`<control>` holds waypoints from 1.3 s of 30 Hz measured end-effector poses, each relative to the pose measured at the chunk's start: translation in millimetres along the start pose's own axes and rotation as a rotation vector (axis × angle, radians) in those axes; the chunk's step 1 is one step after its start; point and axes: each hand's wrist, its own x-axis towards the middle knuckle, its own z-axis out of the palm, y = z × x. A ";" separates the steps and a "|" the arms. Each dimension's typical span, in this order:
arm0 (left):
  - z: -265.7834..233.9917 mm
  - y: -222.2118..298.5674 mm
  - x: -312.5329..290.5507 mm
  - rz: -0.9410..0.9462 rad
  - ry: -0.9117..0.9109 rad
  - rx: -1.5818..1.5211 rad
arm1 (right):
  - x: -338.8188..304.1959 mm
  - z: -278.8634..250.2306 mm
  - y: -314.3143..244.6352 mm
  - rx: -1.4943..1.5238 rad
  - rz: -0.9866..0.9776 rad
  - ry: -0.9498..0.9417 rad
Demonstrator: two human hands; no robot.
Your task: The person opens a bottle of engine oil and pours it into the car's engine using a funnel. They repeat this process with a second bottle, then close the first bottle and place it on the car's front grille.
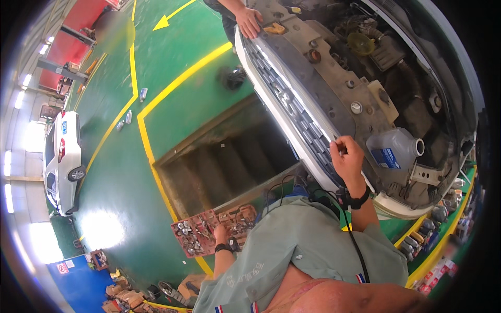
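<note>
My right hand is raised at the front edge of a white car's open engine bay, just above the chrome-edged grille. Its fingers are curled together, and whatever may be in them is hidden. Beside it, a clear plastic jug with a blue label lies on its side on the engine bay's front panel. Low on my left, my left hand reaches over an open red tool case with sockets and other tools in it. The fingers of that hand are too small and covered to read.
Another person's hand rests on the car's far front corner. Below the bumper opens a dark stepped pit. Bottles stand or lie on the green floor. A white car is parked at left; parts line the right side.
</note>
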 end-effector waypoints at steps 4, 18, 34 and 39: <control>-6.2 3.2 5.7 -0.016 0.014 -0.080 | 32.1 22.0 -11.5 -0.106 -0.090 -0.017; -47.5 -49.4 32.8 0.012 -0.021 -0.130 | 53.6 61.7 45.9 -0.581 -0.107 0.159; -36.0 -31.2 98.1 -0.057 -0.161 -0.097 | 48.6 63.0 30.0 -0.675 -0.024 0.093; -25.4 -23.9 78.3 0.061 -0.153 -0.006 | 49.0 61.6 30.3 -0.666 -0.050 0.112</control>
